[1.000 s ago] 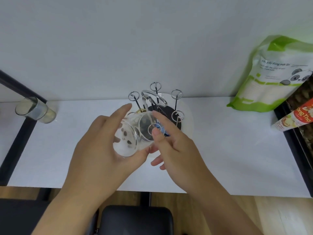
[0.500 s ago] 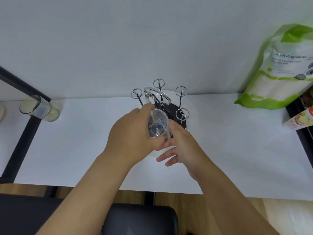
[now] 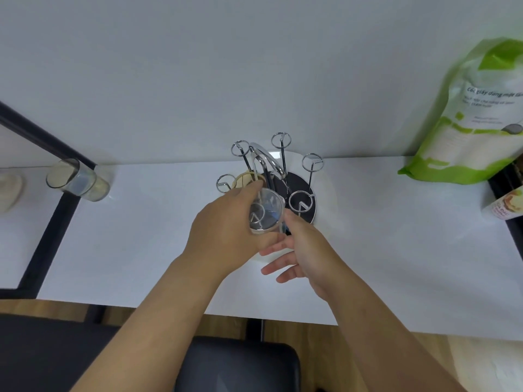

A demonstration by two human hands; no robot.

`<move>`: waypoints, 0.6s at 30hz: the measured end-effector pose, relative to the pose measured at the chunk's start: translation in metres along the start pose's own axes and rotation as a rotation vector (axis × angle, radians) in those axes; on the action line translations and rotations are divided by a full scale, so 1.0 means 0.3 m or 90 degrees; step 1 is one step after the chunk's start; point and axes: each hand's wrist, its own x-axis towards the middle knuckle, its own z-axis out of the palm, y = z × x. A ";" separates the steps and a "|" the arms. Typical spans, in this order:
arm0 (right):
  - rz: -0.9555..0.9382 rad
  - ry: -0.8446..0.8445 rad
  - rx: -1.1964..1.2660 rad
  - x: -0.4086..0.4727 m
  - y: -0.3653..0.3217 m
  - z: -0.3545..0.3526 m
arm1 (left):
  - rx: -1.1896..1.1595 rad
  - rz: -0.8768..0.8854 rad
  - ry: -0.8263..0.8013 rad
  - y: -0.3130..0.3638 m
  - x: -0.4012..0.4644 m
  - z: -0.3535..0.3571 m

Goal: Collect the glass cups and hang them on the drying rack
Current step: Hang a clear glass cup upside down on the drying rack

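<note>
A clear glass cup (image 3: 266, 211) is upside down over the front-left prong of the chrome drying rack (image 3: 304, 179), the prong's ring showing through its base. My left hand (image 3: 226, 227) is wrapped around the cup's left side. My right hand (image 3: 302, 250) touches the cup's right edge with thumb and forefinger, its other fingers spread. A second glass cup (image 3: 76, 179) lies on its side at the far left of the white table (image 3: 141, 236).
A green and white pouch (image 3: 475, 120) leans on the wall at the right, with a small printed tube (image 3: 506, 206) below it. A black frame (image 3: 48, 230) crosses the table's left end. A dark chair seat (image 3: 237, 363) is under my arms.
The cup turned from tilted in both hands to upside down and came down over the rack's front prong. My left hand moved right with it; the view shifted closer.
</note>
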 end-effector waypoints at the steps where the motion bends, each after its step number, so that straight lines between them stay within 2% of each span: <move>1: -0.002 0.000 0.001 -0.002 -0.001 0.003 | -0.003 0.003 0.002 -0.005 -0.004 0.001; 6: -0.014 0.026 0.033 -0.017 -0.001 0.027 | -0.024 0.017 0.001 -0.034 -0.025 0.001; 10: 0.010 0.092 0.042 -0.025 0.012 0.056 | -0.059 0.007 0.039 -0.073 -0.069 -0.023; 13: 0.012 0.171 0.033 -0.055 0.024 0.086 | -0.131 -0.046 0.115 -0.142 -0.131 -0.060; 18: -0.080 0.273 0.045 -0.134 0.059 0.203 | -0.251 -0.168 0.214 -0.363 -0.199 -0.089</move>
